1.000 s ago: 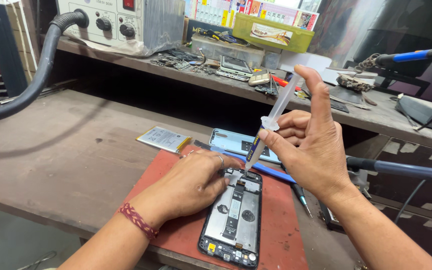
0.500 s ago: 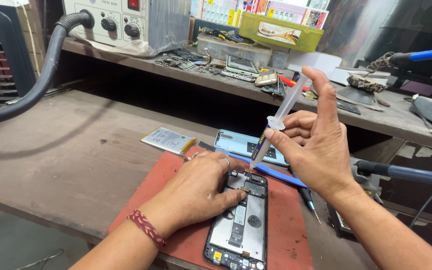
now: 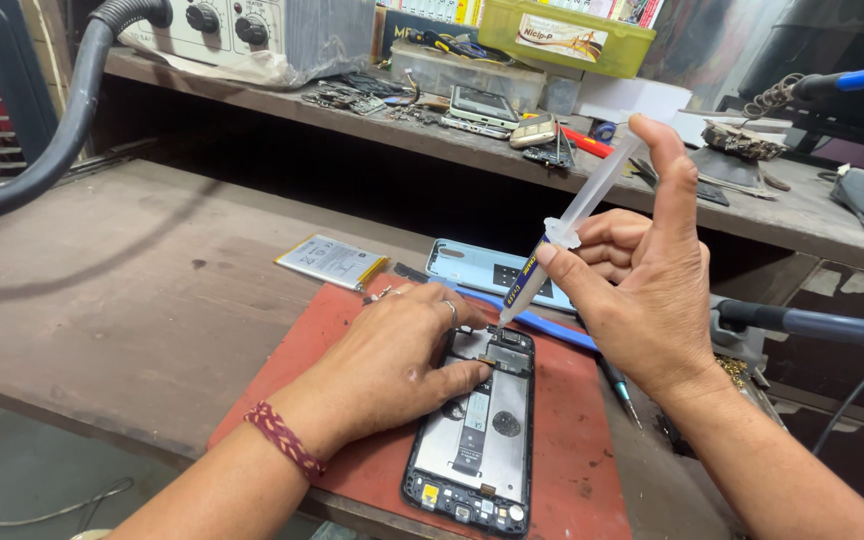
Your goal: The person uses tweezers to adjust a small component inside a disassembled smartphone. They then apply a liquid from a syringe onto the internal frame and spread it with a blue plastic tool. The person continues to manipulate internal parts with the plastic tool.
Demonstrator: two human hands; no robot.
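A: What were the fingers of the left hand doing?

B: They lay flat and slightly spread, pressed down on the upper part of the opened black phone with its back cover off. They gripped nothing; the fingertips rested near the top of the phone's exposed inner plate. A braided red wristband sat on that wrist.

A: And the right hand?

B: Its fingers were closed around a clear plastic syringe with a dark label on its barrel. The thumb stood up against the plunger end, and the other fingers curled about the barrel flange. The syringe slanted down to the left, its tip just over the phone's top edge, beside the left fingertips; I could not tell whether it touched.

A: Where did the phone lie?

B: On a red rectangular work mat at the front of the worn wooden bench. Just behind the mat lay a pale blue phone back cover, and to its left a flat silver battery. A small screwdriver lay on the mat's right edge, under the right wrist.

A: Further out?

B: A thick grey hose curved in from the left, and a raised shelf behind carried a yellow-green plastic box and scattered phone parts
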